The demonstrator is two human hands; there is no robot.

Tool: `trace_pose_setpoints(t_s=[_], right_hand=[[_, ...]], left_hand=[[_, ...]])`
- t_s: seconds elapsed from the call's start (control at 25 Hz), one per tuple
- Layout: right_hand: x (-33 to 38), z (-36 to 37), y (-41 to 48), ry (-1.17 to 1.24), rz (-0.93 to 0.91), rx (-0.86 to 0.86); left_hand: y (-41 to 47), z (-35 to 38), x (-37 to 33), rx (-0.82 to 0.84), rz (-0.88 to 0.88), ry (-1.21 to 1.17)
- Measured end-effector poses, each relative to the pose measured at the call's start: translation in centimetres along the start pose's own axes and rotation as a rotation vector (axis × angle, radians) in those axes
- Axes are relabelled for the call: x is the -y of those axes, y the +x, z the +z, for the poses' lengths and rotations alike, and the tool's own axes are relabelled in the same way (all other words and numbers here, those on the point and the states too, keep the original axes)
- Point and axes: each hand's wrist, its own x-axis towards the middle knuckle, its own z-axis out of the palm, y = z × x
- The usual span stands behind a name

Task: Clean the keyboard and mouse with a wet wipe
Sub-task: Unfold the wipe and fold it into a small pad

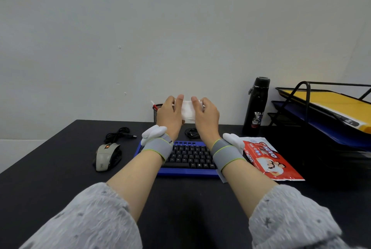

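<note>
A white wet wipe (188,111) is held up in the air between both hands, above the far edge of the keyboard. My left hand (170,115) pinches its left side and my right hand (206,116) pinches its right side. Below my wrists lies a small keyboard (190,157) with black keys in a blue frame, partly hidden by my forearms. A grey mouse (106,156) with an orange mark rests on the black desk to the keyboard's left, its cable coiled behind it.
A red and white wipes pack (269,160) lies right of the keyboard. A black bottle (255,106) stands behind it, and a black wire paper tray (325,112) fills the right side. A mesh pen cup (157,108) and a small coiled cable (191,132) sit by the wall.
</note>
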Motion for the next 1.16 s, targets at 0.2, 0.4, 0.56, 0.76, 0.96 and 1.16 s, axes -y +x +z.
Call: trace_pose_setpoints(t_s=[0.2,0.4,0.56,0.76,0.96,1.16], right_hand=[[-1.4,-0.9,0.1,0.0,0.068,0.065],[-2.8,-1.1,0.3,0.123,0.233,0.109],[-3.0,-1.2,0.4,0.23,0.352,0.201],[-3.1,-0.8,0.1,0.295,0.41,0.299],[-2.6,-0.7,0.3,0.336,0.372,0.274],[-3.4,-0.8,-0.3,0.383,0.419,0.285]], left_hand=[[0.1,-1.0,1.7,0.159,-0.003,0.028],[-0.2,-2.1,2.6,0.386,-0.155,-0.044],[-0.3,-2.1,2.9,0.318,-0.24,-0.176],[-0.4,-1.9,3.0,0.171,-0.24,-0.313],[-0.5,-2.0,3.3,0.199,-0.251,-0.32],[-0.6,-2.1,3.8,0.273,-0.261,-0.304]])
